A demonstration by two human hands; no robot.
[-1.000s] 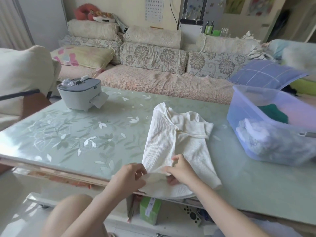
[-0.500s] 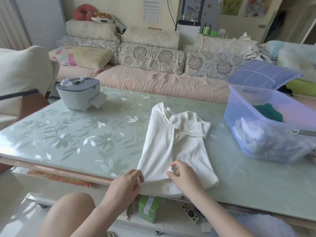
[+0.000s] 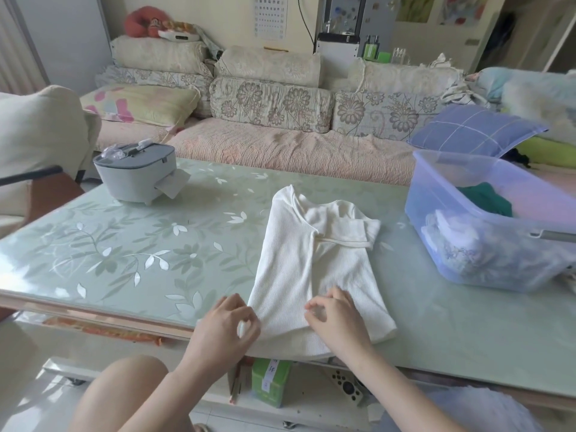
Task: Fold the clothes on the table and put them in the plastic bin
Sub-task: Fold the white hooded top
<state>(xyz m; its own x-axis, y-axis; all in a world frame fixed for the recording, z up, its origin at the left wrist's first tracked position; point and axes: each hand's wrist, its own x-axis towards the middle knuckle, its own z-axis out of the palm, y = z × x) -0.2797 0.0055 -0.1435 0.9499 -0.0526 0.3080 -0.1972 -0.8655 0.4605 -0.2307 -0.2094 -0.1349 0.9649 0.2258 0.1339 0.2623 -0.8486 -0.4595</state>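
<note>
shirt: white shirt (image 3: pixel 311 260) lies flat on the bench (image 3: pixel 124 244), folded into a long narrow strip. The collar end points at the sofa and the hem hangs a bit over the near edge.
sleeve: one short sleeve is folded across the top, on the side toward the bin.
left hand: left hand (image 3: pixel 226 325) is at the near left corner of the shirt, fingers curled, with a bit of the hem pinched between thumb and fingers.
right hand: right hand (image 3: pixel 338 319) sits on top of the lower part of the shirt, fingers curled, looks like thumb and forefinger are nipping the fabric.
hands overall: close together, both clamped on the shirt.
bin: plastic bin (image 3: pixel 430 188) is on the bench off to the right, apart from the shirt, with a green garment (image 3: pixel 486 201) and some whitish clothes (image 3: pixel 461 244) inside.
other stuff: grey tissue box (image 3: pixel 134 173) at the far left of the bench, floral sofa (image 3: pixel 280 151) behind, green carton (image 3: pixel 271 381) on the shelf under the bench.
</note>
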